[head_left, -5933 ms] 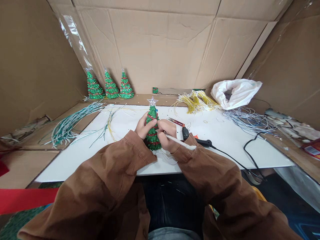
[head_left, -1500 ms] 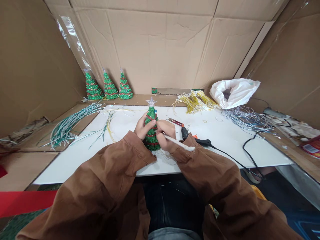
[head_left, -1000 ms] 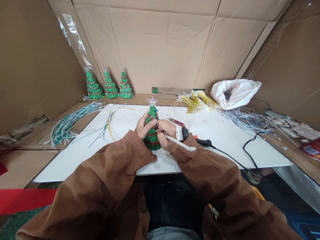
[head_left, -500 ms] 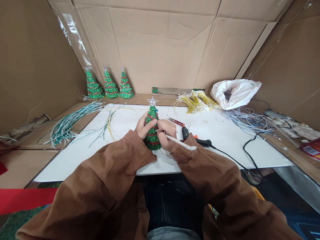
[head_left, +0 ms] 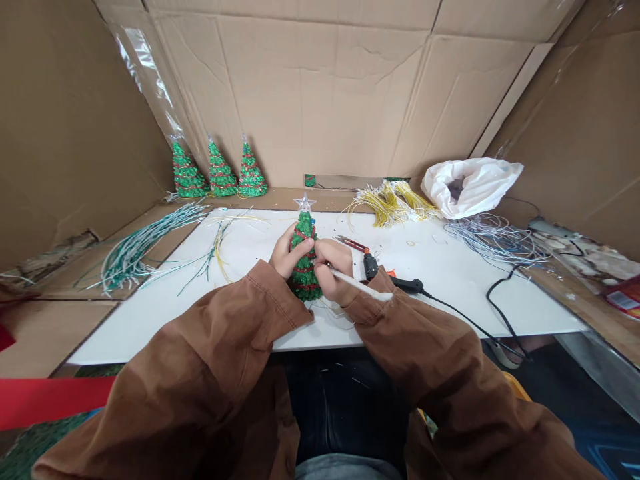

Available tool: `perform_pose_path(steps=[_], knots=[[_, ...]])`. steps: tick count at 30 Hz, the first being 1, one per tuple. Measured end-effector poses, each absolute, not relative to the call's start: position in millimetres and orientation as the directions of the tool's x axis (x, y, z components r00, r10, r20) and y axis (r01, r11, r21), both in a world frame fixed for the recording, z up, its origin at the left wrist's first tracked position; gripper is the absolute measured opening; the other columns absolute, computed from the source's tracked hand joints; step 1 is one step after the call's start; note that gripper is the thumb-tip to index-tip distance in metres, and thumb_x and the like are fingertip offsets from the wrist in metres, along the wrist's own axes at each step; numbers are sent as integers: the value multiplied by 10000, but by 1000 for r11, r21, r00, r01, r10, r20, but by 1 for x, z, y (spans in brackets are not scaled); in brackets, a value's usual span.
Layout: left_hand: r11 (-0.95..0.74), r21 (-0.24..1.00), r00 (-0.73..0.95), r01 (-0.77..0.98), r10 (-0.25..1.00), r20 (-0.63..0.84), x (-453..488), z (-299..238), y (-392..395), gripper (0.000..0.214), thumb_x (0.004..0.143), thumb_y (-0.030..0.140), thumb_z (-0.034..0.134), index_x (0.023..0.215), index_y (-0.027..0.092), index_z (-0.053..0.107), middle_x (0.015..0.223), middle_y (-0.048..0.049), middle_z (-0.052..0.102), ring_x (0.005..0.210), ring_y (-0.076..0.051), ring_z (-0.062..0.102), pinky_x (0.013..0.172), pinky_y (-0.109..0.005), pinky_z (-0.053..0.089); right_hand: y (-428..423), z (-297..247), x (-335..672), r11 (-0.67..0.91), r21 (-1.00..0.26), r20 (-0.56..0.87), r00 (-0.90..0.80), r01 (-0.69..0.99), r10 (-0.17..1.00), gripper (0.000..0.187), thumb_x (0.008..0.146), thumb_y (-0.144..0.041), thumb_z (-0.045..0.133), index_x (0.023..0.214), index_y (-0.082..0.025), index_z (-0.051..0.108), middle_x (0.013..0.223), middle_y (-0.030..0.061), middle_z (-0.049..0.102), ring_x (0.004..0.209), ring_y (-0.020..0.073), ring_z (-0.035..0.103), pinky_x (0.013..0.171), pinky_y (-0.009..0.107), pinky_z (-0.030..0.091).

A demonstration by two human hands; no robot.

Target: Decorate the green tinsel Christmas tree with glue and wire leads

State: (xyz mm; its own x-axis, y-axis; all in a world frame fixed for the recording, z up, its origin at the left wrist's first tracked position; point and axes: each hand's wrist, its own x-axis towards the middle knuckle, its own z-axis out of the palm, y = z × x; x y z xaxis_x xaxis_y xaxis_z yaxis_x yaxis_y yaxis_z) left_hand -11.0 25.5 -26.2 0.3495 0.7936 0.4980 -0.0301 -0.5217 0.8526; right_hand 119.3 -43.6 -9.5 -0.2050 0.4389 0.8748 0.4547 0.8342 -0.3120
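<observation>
A small green Christmas tree (head_left: 305, 272) with red garland stands close to upright before me, a clear star (head_left: 305, 203) at its top. My left hand (head_left: 288, 255) is closed around its left side, with the thumb across the front. At the tree's right side, my right hand (head_left: 336, 265) is closed on a thin white stick (head_left: 366, 288). One end of the stick slopes back over the right wrist. Its other end is hidden in the fingers, so I cannot tell whether it touches the tree. Loose thin wires (head_left: 334, 312) lie by the tree's base.
Three similar trees (head_left: 221, 170) stand at the back left. Green-white wires (head_left: 135, 250) lie left; yellow wires (head_left: 385, 203), a white plastic bag (head_left: 493, 187) and bluish wires (head_left: 500, 241) lie right. Near my right wrist are a red-handled tool (head_left: 355, 244) and a black corded tool (head_left: 407, 285).
</observation>
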Motion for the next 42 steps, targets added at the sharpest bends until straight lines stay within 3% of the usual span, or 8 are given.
perform_pose_path(steps=[42], knots=[[-503, 864, 336, -30, 809, 482, -10, -25, 24, 379, 699, 527, 608, 834, 183, 527, 739, -6, 529, 714, -164, 516, 738, -317, 452, -46, -6, 120, 845, -299, 884, -204, 444, 420, 237, 673, -82, 395, 643, -232, 214, 555, -30, 294, 518, 128, 323, 514, 300, 310]])
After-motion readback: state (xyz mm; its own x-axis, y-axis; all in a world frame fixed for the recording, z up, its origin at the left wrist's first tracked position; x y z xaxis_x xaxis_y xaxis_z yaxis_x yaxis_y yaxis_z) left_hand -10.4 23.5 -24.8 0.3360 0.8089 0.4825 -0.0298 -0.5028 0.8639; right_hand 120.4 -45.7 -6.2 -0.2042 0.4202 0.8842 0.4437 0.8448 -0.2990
